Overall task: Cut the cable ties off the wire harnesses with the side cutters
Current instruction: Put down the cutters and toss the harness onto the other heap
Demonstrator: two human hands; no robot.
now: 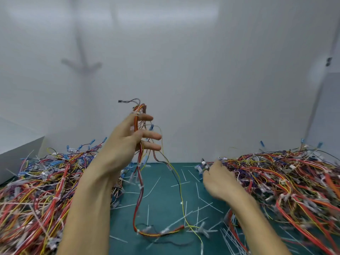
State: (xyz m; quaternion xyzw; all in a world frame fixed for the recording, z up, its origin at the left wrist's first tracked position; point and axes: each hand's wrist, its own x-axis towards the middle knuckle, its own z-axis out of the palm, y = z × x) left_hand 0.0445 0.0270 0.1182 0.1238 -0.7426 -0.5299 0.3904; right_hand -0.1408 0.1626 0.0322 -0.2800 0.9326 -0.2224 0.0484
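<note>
Hanging from the left hand (127,142), a wire harness (140,108) trails down to the green bench (165,196) amid cut cable ties (197,188); that hand's fingers (152,136) pinch the wires against the thumb. The right hand (219,179), beside the right-hand pile (285,177), curls its fingers round the blurred side cutters (202,165).

Bare left hand (127,142), right hand (219,179), bare forearms (88,208)

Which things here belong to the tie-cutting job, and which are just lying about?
Job: harness gripped by left hand; right hand, blurred, at right pile; left pile.
Lying about: cut ties on green mat; white box, far left.
</note>
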